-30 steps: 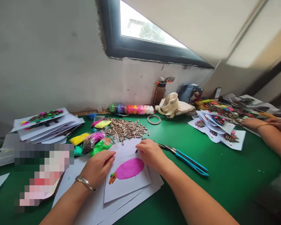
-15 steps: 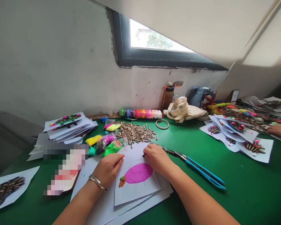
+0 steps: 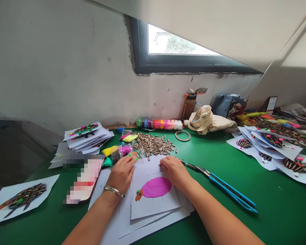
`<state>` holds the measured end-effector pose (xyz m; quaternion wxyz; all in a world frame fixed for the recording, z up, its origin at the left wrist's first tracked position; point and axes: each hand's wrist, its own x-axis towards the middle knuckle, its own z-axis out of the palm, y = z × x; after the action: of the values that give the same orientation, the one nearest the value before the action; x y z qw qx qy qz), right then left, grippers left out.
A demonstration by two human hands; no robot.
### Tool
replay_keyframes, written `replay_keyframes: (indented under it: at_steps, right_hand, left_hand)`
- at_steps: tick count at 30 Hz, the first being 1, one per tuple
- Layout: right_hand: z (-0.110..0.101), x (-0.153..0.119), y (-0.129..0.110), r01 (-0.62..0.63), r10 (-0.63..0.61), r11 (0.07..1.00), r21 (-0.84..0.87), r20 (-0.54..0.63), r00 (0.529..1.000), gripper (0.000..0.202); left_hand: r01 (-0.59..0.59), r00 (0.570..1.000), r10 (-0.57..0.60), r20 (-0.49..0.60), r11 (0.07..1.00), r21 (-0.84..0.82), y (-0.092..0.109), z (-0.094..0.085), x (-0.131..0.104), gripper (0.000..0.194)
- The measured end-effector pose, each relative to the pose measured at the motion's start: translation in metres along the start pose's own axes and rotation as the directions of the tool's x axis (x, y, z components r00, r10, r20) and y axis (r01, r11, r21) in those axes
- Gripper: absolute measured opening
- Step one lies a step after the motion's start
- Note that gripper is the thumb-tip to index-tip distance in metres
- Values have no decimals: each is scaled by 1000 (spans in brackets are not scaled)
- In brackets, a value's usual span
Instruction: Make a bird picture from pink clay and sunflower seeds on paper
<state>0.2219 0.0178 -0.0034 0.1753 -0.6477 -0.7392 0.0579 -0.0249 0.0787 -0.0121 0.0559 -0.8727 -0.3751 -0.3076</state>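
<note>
A white paper sheet [image 3: 148, 209] lies before me, bearing a flat magenta clay oval [image 3: 156, 187] with a small brown clay head [image 3: 139, 195], touched with green, at its left end. My left hand [image 3: 122, 173] rests at the sheet's upper left edge, fingers stretched toward the bagged clay and covering part of it; nothing shows in its grip. At the upper right edge, my right hand [image 3: 173, 169] has its fingers bent together. A small dark pointed thing [image 3: 159, 165] sticks out from them, its kind unclear. More white sheets [image 3: 129, 228] lie underneath.
Sunflower seeds [image 3: 154, 144] are heaped beyond the paper, beside bagged clay [image 3: 109, 150]. Blue-handled tweezers [image 3: 229, 189] lie right. Paper stacks with seed pictures stand left [image 3: 88, 137] and right [image 3: 272, 144]. A tape roll [image 3: 183, 136], bottle [image 3: 189, 107] and cloth bag [image 3: 204, 119] sit behind.
The view has swung slightly left, so things appear farther right. My left hand has moved forward over the bagged clay, its fingers straighter. My right hand stays near the sheet's upper right edge.
</note>
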Motion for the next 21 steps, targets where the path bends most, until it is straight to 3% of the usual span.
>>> replay_keyframes:
  at_steps: [5, 10, 14, 21]
  right_hand:
    - [-5, -1, 0, -5, 7, 996, 89, -18, 1000, 22]
    - [-8, -1, -1, -9, 13, 990, 140, -23, 1000, 19]
    - [-9, -1, -1, -4, 10, 986, 164, -36, 999, 18]
    - [-9, -1, -1, 2, 5, 984, 177, -40, 999, 19]
  left_hand:
    - [30, 1000, -30, -3, 999, 23, 2, -2, 0, 34]
    - [24, 999, -29, 41, 993, 119, 16, -6, 17, 33]
    - [4, 995, -20, 98, 985, 170, 20, 4, 35, 32]
    - [0, 999, -6, 37, 989, 147, 6, 20, 35, 27]
